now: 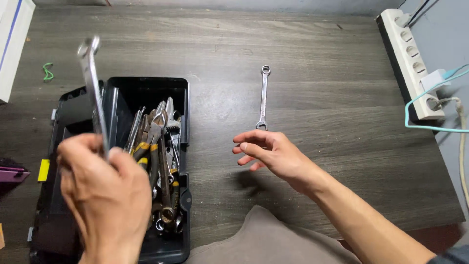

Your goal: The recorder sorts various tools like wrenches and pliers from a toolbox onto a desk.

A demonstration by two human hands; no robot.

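My left hand [105,193] is closed around the lower end of a long silver combination wrench [93,88] and holds it upright above the black toolbox [183,112]. My right hand [268,151] hovers open and empty over the dark wooden table, fingers spread, just below a smaller silver wrench [264,98] that lies flat on the tabletop. The toolbox holds several pliers and wrenches [159,156] with yellow-and-black handles.
A white power strip [408,58] with a white plug and a teal cable [430,127] runs along the right edge. A white box [12,44] stands at the far left, beside a green twist tie [47,71]. A purple object [12,174] sits at the left edge.
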